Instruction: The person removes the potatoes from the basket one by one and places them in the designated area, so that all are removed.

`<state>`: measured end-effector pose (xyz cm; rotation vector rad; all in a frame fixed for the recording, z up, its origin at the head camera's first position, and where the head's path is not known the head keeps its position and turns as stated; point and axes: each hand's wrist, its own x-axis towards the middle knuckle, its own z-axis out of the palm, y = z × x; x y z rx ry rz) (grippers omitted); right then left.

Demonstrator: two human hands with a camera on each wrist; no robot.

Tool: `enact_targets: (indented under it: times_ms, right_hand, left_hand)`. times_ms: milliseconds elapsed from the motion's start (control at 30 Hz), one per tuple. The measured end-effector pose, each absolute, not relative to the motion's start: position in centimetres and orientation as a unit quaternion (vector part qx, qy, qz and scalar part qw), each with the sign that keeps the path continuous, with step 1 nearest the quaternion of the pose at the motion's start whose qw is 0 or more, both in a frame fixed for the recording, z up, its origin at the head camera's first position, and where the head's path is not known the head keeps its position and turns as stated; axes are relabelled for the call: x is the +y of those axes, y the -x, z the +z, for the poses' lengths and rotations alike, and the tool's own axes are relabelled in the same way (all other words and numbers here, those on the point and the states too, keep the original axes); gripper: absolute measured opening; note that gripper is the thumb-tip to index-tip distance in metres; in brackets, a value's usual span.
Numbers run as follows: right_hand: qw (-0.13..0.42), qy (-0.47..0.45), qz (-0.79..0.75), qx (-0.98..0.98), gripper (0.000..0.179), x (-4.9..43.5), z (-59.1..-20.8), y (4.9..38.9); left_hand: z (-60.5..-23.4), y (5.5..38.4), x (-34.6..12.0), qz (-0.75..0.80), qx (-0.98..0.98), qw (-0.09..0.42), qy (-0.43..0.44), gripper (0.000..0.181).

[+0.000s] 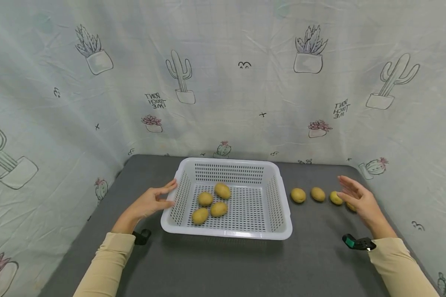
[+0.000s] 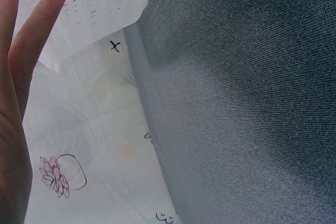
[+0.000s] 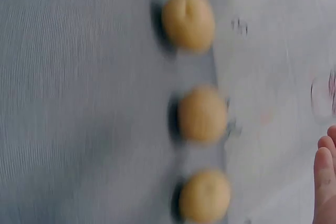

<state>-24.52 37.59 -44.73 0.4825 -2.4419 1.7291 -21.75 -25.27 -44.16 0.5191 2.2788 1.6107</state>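
A white perforated plastic basket (image 1: pixel 230 234) stands on the dark table, with several yellow, oval, potato-like pieces (image 1: pixel 219 209) in its left half. My left hand (image 1: pixel 148 202) is at the basket's left rim, fingers extended and touching or almost touching it. In the left wrist view two straight fingers (image 2: pixel 37 30) show beside the basket's wall (image 2: pixel 105 3). To the right of the basket, more yellow pieces (image 1: pixel 298 195) lie in a row. Over the row's right end hovers my right hand (image 1: pixel 362 202), its fingers spread and holding nothing; it partly hides the last piece (image 1: pixel 351 206).
The dark grey cloth-covered table (image 1: pixel 223 268) reaches back to a pale curtain (image 1: pixel 223 82) printed with cacti. That curtain also hangs along both sides. A dark band with a green part (image 1: pixel 351 241) sits at my right wrist.
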Motion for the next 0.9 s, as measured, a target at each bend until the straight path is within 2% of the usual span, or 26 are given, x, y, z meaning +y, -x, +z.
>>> enact_targets:
  times_ms: [433, 700, 900]
  right_hand:
    - [0.002, -0.287, 0.618, -0.732, 0.055, 30.7, -42.3, 25.6]
    - [-0.014, -0.305, 0.609, -0.732, 0.057, 27.8, -40.6, 26.4]
    - [-0.05, -0.322, 0.618, -0.715, 0.057, 25.1, -39.7, 27.2]
  left_hand:
    - [-43.9, 21.7, -25.2, 0.557, 0.798, 0.15, -0.175, 0.071]
    - [-43.9, 21.9, -25.2, 0.556, 0.798, 0.144, -0.184, 0.07]
    - [-44.1, 21.8, -25.3, 0.557, 0.796, 0.146, -0.186, 0.071]
